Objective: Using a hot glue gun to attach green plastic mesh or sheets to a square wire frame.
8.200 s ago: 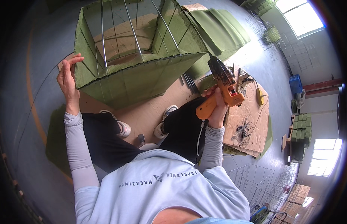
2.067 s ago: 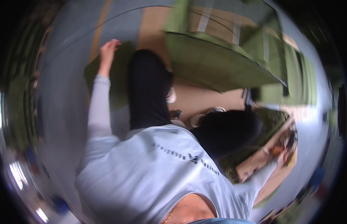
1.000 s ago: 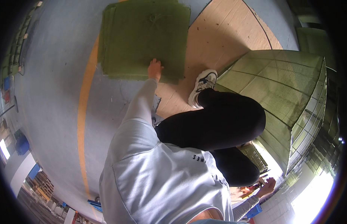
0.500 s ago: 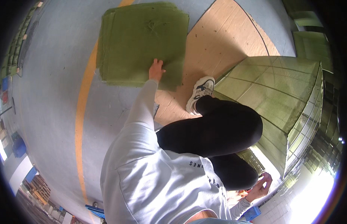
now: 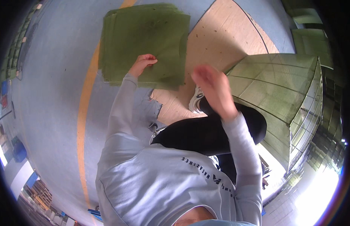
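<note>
Down on the blue-grey floor [image 5: 58, 94], beside the brown cardboard [image 5: 224, 34], lies a stack of green sheets [image 5: 131, 34], and the person's left hand [image 5: 143, 63] has its fingertips drawn together, pinching the top of it. The right hand [image 5: 216, 88] hangs blurred near the green wire-framed box [image 5: 273, 84]; I can't tell how far its fingers are closed.
</note>
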Action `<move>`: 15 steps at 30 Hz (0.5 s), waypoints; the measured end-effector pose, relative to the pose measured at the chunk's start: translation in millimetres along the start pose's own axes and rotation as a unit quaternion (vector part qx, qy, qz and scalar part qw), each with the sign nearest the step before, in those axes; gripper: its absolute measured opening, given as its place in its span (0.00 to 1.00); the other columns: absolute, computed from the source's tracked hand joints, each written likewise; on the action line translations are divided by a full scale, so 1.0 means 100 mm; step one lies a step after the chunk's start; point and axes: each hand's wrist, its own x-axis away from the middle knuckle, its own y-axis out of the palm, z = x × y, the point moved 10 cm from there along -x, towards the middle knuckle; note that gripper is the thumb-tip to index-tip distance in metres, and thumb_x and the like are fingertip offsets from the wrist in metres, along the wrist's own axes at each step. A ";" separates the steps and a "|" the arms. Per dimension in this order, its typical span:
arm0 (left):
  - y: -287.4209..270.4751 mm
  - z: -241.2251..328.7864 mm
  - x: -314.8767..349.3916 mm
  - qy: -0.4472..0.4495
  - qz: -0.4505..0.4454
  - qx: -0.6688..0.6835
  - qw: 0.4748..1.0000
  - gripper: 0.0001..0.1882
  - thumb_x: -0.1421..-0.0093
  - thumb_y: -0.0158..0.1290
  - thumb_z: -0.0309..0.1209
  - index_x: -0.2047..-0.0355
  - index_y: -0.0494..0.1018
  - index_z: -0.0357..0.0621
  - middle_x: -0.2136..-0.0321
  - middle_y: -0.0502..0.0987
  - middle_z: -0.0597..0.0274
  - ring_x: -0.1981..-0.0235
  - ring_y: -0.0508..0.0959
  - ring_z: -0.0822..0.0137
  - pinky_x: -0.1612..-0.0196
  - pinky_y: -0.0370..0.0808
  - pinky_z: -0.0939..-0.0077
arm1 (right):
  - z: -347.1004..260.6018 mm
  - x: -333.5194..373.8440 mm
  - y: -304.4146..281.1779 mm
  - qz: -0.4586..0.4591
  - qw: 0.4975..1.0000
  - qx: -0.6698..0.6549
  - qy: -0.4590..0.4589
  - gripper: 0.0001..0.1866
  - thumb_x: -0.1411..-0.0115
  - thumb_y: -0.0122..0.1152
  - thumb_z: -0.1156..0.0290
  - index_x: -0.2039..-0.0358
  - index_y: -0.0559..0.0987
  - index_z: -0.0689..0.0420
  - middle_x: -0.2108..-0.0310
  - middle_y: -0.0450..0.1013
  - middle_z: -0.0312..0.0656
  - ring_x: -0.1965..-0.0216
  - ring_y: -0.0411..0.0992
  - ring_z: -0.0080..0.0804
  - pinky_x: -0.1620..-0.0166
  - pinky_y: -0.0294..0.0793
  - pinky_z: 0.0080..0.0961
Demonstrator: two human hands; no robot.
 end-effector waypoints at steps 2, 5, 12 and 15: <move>-0.07 0.22 0.17 0.006 0.010 -0.012 1.000 0.08 0.48 0.60 0.29 0.70 0.76 0.39 0.74 0.76 0.69 0.71 0.73 0.77 0.65 0.69 0.82 | 0.48 -0.56 0.34 0.042 0.992 0.073 0.096 0.27 0.46 0.60 0.52 0.60 0.75 0.67 0.66 0.75 0.54 0.63 0.74 0.39 0.59 0.72 0.28; -0.05 0.48 0.39 0.036 -0.003 -0.031 0.999 0.06 0.48 0.59 0.28 0.70 0.76 0.40 0.74 0.76 0.70 0.71 0.73 0.78 0.65 0.68 0.83 | 1.00 -0.94 0.76 0.025 0.984 0.060 0.168 0.35 0.47 0.59 0.46 0.58 0.74 0.70 0.62 0.74 0.56 0.59 0.73 0.42 0.56 0.70 0.30; 0.18 0.05 1.13 -0.023 -0.023 0.021 0.999 0.04 0.47 0.57 0.25 0.70 0.75 0.39 0.73 0.76 0.67 0.70 0.72 0.79 0.66 0.68 0.83 | 1.18 -1.01 1.41 0.086 0.986 -0.133 0.053 0.23 0.44 0.58 0.56 0.60 0.75 0.65 0.67 0.74 0.57 0.61 0.74 0.48 0.61 0.71 0.39; 0.05 -0.46 1.52 -0.033 0.002 0.233 0.972 0.06 0.45 0.55 0.25 0.67 0.74 0.39 0.70 0.75 0.65 0.69 0.72 0.79 0.67 0.68 0.84 | 0.77 -0.87 1.60 0.046 0.993 0.101 -0.026 0.14 0.43 0.55 0.64 0.62 0.76 0.62 0.70 0.75 0.55 0.67 0.75 0.45 0.64 0.73 0.38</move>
